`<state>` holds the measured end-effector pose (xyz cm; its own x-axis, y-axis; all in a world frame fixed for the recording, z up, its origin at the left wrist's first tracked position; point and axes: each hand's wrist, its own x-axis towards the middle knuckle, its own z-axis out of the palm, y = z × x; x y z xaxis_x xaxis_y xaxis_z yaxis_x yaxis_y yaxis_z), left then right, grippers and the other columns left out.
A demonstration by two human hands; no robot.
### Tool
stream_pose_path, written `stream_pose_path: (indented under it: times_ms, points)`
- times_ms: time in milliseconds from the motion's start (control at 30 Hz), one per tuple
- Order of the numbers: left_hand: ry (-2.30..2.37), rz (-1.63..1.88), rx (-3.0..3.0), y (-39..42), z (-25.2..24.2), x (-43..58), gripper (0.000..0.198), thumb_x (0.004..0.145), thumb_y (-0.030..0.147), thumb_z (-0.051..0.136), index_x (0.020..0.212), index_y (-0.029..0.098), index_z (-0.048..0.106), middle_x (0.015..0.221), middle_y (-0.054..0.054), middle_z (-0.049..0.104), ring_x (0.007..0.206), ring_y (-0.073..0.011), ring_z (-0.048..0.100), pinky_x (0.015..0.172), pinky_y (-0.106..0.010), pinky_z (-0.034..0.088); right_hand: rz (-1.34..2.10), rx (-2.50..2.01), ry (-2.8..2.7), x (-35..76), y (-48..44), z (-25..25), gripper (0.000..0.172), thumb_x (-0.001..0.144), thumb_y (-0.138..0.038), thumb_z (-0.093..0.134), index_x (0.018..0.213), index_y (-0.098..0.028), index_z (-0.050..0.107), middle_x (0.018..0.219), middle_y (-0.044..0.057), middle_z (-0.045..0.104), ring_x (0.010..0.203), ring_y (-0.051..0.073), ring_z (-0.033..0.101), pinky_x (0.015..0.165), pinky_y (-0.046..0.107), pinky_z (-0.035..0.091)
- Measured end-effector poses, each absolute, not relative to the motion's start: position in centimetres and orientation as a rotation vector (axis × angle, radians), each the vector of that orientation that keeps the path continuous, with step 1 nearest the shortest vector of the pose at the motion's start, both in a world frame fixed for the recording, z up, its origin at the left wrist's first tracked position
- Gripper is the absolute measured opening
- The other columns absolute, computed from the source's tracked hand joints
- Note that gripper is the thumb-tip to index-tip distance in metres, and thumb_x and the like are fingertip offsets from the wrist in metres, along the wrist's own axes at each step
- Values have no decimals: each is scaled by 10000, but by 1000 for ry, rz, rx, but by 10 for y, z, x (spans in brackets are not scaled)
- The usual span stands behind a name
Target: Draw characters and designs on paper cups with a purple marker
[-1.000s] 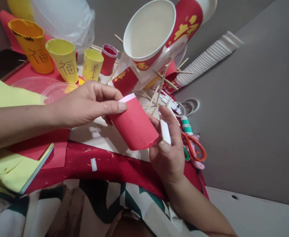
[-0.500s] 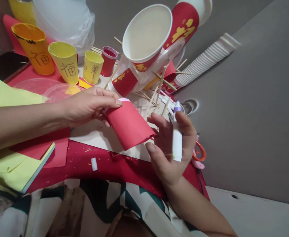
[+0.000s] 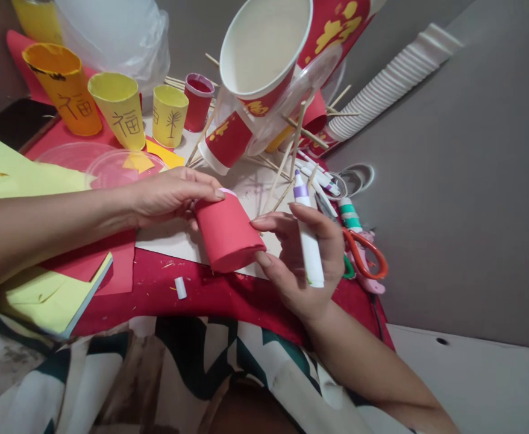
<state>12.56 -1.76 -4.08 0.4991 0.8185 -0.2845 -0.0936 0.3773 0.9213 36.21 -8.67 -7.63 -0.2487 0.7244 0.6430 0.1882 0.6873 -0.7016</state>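
Observation:
My left hand point(image 3: 178, 193) grips a red paper-covered cup point(image 3: 228, 232) by its pale pink rim, thumb on the outside. The cup is tilted, its base toward my right hand point(image 3: 305, 265). An uncapped white marker point(image 3: 310, 247) with a purple collar and tip is held in my right hand, its tip pointing up and away. The right thumb and a fingertip are at the base edge of the cup. A small white cap point(image 3: 180, 288) lies on the red cloth below the cup.
Yellow cups point(image 3: 117, 111) and an orange cup point(image 3: 63, 90) stand back left. Larger paper cups point(image 3: 264, 48) and thin wooden sticks point(image 3: 298, 138) crowd the centre back. Orange-handled scissors point(image 3: 368, 259) lie at right; yellow paper point(image 3: 25, 175) lies at left, a grey wall point(image 3: 463, 199) rises right.
The cup has turned so its closed base now shows. My right hand with the marker has moved left, and its fingertips have come to the cup's base edge.

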Motion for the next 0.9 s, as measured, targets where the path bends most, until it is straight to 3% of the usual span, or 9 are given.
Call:
stream_pose_path:
  times_ms: [100, 267, 400, 500, 600, 767, 900]
  points:
    - [849, 725, 1012, -15, -39, 122, 88, 729, 219, 802, 728, 147, 751, 612, -16, 622, 479, -101, 547, 443, -199, 458, 503, -797, -1790, 363, -89, -68, 482, 1004, -357, 654, 1463, -406, 515, 1146, 49, 754, 1065, 285, 754, 952, 540, 642]
    - [853, 743, 965, -12, -30, 118, 114, 711, 200, 797, 677, 135, 710, 632, -31, 618, 497, -95, 531, 419, -186, 413, 407, -837, -2065, 367, -91, -44, 502, 1005, -204, 628, 1473, -343, 514, 1147, 50, 759, 1011, 233, 760, 906, 427, 629]
    - [873, 770, 909, -10, -28, 115, 206, 686, 163, 825, 606, 134, 637, 556, 22, 482, 482, -48, 412, 420, -138, 345, 153, -763, -2476, 379, -93, -40, 511, 983, -139, 594, 1464, -274, 488, 1083, 74, 769, 944, 245, 725, 834, 410, 608]
    - [893, 776, 913, -8, -31, 113, 219, 683, 161, 823, 607, 148, 619, 548, 31, 420, 500, -64, 397, 435, -153, 360, -9, -775, -2666, 390, -97, -50, 543, 907, -75, 530, 1437, -189, 508, 1118, 136, 766, 1039, 300, 706, 856, 454, 605]
    - [906, 763, 937, -7, -34, 114, 161, 687, 180, 815, 673, 148, 658, 594, 4, 487, 529, -86, 446, 452, -182, 387, -31, -844, -2776, 396, -100, -61, 607, 832, -49, 513, 1432, -138, 535, 1182, 179, 755, 1168, 346, 680, 911, 497, 594]
    - [892, 809, 962, -7, -30, 114, 204, 679, 174, 844, 648, 156, 644, 609, 5, 534, 535, -64, 414, 451, -160, 364, 28, -973, -2868, 395, -98, -65, 558, 900, -66, 495, 1446, -149, 573, 1296, 201, 722, 1305, 359, 633, 1003, 533, 566]
    - [966, 768, 1073, -8, -22, 110, 134, 776, 213, 833, 737, 158, 717, 593, 36, 542, 553, -53, 429, 523, -158, 402, 96, -992, -2861, 395, -95, -66, 532, 951, -95, 487, 1472, -139, 583, 1381, 234, 680, 1286, 370, 647, 1008, 557, 566]
